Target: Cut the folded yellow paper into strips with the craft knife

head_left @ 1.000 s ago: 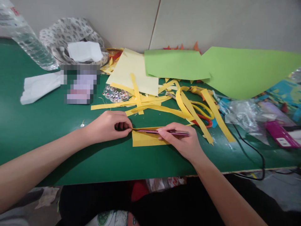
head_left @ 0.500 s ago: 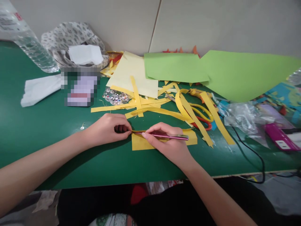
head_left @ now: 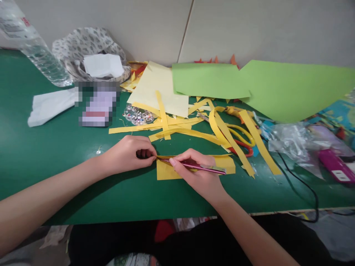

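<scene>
A yellow paper piece (head_left: 168, 172) lies on the green table (head_left: 116, 199) in front of me, its far edge turned up in a narrow fold. My left hand (head_left: 131, 153) pinches the left end of that folded edge between thumb and fingertips. In my right hand (head_left: 201, 177) is a slim pink pen (head_left: 215, 169) with a metal clip, held low and nearly flat over the paper. Its tip points left, close to my left fingertips, and I cannot tell whether it touches the fold. Fingers of my right hand cover the paper's middle.
Behind my hands lie several yellow paper strips (head_left: 191, 135), scissors (head_left: 244, 147) and a cup of gems (head_left: 138, 115). Green sheets (head_left: 208, 81) and a cream sheet (head_left: 159, 85) rest against the wall. A bottle (head_left: 41, 51) and phone (head_left: 100, 105) are left; a black cable (head_left: 302, 186) is right.
The pen's clip end has tipped slightly downward, with its tip still near my left fingertips. The view has shifted a little; my left hand keeps its pinch on the paper.
</scene>
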### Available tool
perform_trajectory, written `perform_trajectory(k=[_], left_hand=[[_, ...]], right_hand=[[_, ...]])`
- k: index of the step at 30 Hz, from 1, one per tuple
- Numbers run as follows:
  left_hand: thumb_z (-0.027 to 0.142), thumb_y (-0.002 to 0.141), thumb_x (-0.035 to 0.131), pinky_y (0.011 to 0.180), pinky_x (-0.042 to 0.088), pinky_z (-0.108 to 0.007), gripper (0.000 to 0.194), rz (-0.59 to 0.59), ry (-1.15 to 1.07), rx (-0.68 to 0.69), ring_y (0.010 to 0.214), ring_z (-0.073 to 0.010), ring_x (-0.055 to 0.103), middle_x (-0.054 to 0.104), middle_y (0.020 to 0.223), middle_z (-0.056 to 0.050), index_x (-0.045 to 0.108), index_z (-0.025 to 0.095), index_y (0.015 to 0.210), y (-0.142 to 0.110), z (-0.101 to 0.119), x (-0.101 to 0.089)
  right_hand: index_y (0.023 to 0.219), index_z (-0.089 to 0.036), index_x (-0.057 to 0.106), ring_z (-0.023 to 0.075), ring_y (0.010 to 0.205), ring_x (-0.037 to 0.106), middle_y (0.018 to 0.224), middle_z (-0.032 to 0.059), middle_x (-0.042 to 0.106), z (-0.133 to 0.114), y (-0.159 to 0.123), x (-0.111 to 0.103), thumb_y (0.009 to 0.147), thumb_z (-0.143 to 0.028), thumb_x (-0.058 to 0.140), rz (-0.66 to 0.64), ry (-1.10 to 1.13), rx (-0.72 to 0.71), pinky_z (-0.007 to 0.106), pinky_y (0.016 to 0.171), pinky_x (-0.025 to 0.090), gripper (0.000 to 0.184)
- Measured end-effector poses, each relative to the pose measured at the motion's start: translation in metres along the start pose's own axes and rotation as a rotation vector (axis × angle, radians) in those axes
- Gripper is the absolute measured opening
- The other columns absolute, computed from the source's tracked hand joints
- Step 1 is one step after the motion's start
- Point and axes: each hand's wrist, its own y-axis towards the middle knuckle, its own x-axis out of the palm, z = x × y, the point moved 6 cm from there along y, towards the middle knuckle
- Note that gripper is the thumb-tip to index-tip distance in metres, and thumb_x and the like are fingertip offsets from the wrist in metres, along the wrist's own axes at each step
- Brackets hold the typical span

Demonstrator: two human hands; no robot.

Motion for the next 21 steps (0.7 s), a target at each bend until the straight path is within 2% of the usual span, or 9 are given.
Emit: perform_trajectory(k=[10,21], left_hand=[[0.020,0.081,0.059,0.056,0.045,-0.019,0.013,0.002,-0.006,-0.005,0.060,-0.0094,0.057,0.066,0.075,-0.003,0.071,0.017,0.079,-0.0003,0.0010,0.0003],[0.021,0.080,0.061,0.053,0.043,-0.017,0.012,0.010,0.003,-0.018,0.055,-0.0074,0.053,0.064,0.070,-0.001,0.072,0.017,0.077,0.0013,0.0004,-0.0004]], right_hand=[[0.067,-0.020,0.061,0.0119,0.049,0.057,0.057,-0.0003,0.064,0.0054,0.0003,-0.0012,0.081,-0.031,0.066,0.007,0.039,0.027,0.023,0.046,0.042,0.019],[0.067,-0.020,0.062,0.0105,0.049,0.050,0.055,-0.0018,0.059,0.0038,-0.0001,-0.0006,0.081,-0.031,0.066,-0.018,0.014,0.042,0.022,0.045,0.038,0.019]])
